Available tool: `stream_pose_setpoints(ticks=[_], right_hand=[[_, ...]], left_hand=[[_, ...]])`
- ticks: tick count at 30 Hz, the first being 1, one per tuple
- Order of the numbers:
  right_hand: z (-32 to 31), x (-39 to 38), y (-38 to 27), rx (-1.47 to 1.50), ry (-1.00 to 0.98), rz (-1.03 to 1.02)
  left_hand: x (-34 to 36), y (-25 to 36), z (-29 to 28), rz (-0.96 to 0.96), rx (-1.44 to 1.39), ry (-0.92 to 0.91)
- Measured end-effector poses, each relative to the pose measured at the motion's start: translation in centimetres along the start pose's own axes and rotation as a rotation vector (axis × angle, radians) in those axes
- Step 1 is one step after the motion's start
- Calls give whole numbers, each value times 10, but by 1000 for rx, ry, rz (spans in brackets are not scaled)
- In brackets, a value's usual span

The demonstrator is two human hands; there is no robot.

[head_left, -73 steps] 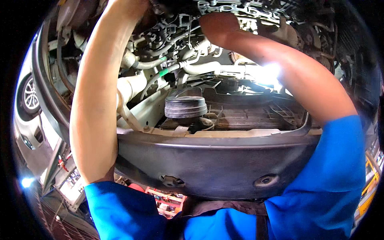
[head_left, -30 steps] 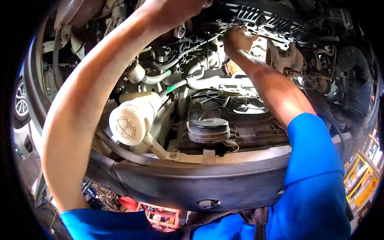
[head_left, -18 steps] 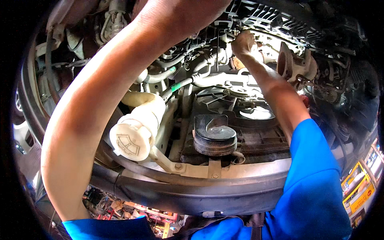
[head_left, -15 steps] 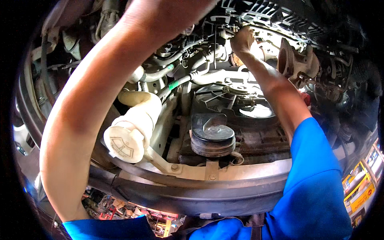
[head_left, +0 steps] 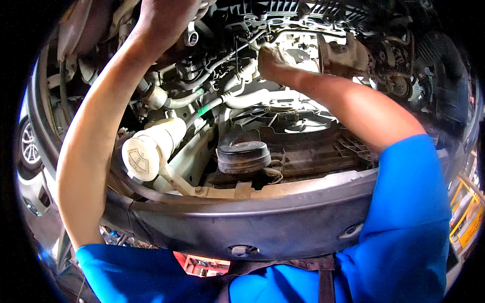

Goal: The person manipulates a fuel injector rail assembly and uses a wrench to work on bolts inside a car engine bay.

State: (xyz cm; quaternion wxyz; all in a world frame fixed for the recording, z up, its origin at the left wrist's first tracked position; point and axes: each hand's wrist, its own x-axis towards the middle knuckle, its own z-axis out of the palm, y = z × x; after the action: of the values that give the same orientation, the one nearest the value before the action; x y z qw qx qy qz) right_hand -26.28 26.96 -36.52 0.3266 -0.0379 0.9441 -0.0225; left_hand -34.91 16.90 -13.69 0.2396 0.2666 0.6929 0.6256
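Raised to the upper left over the engine bay is my left hand (head_left: 169,17), its fingers cut by the top edge and curled shut. The ring end of a wrench (head_left: 191,38) sticks out below it, so it appears to grip that tool. My right hand (head_left: 273,63) reaches into the brightly lit middle of the bay, fingers closed against engine parts. Whatever it grips is hidden by the hand and the glare. Just right of it sits a rough, dusty metal housing (head_left: 346,54). Below it runs a pale pipe (head_left: 247,99) with a green-banded hose (head_left: 203,109).
Nearer to me stand a white washer-fluid filler with a round cap (head_left: 141,157) and a black horn (head_left: 243,157). A cooling fan (head_left: 288,122) lies behind them. The dark bumper (head_left: 242,224) crosses before my body. Another car's wheel (head_left: 31,144) shows far left.
My view has shifted, and the bumper shows more. My left hand has come lower into view, revealing the wrench end. My right hand now sits further left, its forearm more level.
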Motion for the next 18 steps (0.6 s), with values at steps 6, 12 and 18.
stream_pose_setpoints(ticks=[6, 12, 18], right_hand=[[-75, -55, 20, 314, 326, 93], [-87, -57, 28, 180, 411, 98], [-85, -55, 27, 121, 447, 19]], left_hand=[[-3, 3, 5, 14, 122, 64], [-1, 4, 3, -5, 89, 35], [-1, 8, 6, -33, 101, 12]])
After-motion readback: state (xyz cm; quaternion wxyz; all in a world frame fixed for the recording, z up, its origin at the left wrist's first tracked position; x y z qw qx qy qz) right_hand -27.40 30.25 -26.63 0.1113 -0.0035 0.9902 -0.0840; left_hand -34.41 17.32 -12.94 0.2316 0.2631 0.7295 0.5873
